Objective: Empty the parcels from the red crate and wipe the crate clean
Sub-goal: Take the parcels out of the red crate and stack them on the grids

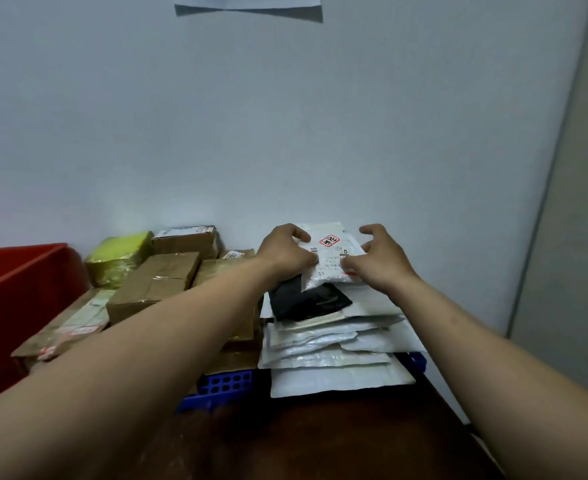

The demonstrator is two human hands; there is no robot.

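Two hands meet on one white parcel (334,261), which lies between them atop a stack of white mailers (334,341). The left hand (285,252) grips its left edge, thumb over the top. The right hand (380,259) touches the right edge with bent fingertips, thumb lifted; whether it grips cannot be told. The red crate (19,275) sits well left of the left hand, past brown boxes (154,282).

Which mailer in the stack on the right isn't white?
The black mailer, directly under the white labelled mailer that the left hand grips. All others in the stack are white or silvery.
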